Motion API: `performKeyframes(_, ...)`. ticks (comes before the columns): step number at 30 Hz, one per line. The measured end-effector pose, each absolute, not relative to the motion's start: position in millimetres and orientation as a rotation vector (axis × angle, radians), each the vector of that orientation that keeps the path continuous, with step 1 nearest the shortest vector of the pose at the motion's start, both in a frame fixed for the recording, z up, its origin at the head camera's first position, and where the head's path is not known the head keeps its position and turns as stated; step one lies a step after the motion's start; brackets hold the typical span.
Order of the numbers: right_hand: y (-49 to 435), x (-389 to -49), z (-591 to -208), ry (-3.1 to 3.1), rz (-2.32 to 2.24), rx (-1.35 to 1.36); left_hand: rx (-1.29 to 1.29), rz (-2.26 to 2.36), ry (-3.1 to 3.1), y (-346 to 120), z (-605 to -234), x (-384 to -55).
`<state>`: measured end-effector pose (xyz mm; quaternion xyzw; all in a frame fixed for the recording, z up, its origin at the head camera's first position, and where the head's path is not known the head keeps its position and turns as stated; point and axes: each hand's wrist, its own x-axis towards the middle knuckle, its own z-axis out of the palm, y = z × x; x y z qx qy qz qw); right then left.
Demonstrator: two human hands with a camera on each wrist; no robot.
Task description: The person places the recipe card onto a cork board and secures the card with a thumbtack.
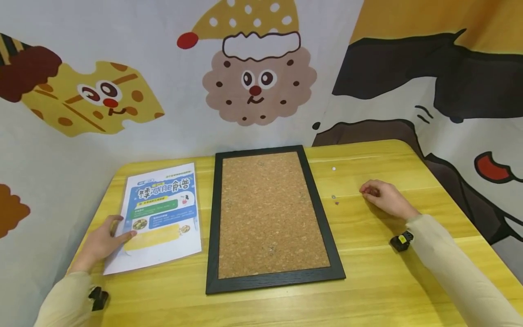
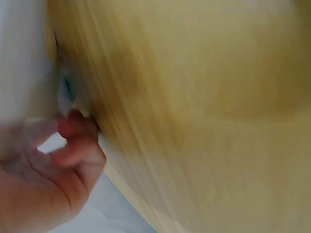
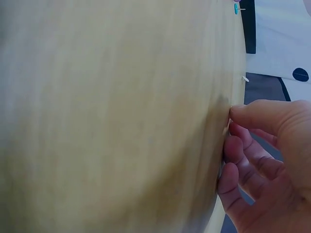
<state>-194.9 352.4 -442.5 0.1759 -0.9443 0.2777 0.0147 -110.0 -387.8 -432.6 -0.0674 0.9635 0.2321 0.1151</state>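
A laminated sheet (image 1: 163, 218) printed in blue, green and yellow lies at the table's left. My left hand (image 1: 100, 243) pinches its left edge, the thumb on top; in the left wrist view the hand (image 2: 58, 165) is blurred. A cork board (image 1: 269, 213) in a black frame lies flat in the middle. Right of the board my right hand (image 1: 388, 197) is low over the table, fingers bent. In the right wrist view the thumb and fingertips (image 3: 235, 114) meet the tabletop; whether they pinch something small is hidden. A white push pin (image 3: 245, 78) and a teal push pin (image 3: 236, 8) show beyond them.
Several tiny clear marks, perhaps pins, dot the cork. On the yellow wooden table (image 1: 376, 290), a small white piece (image 1: 333, 168) and a small reddish piece (image 1: 337, 203) lie between board and right hand. A cartoon-printed cloth (image 1: 171, 136) hangs behind the table.
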Motion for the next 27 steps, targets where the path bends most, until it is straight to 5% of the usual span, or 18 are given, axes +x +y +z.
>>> performKeyframes(27,341,-194,-438,-2.952,1.019,0.513,-0.275,1.410,2.519,-392,-422,-97)
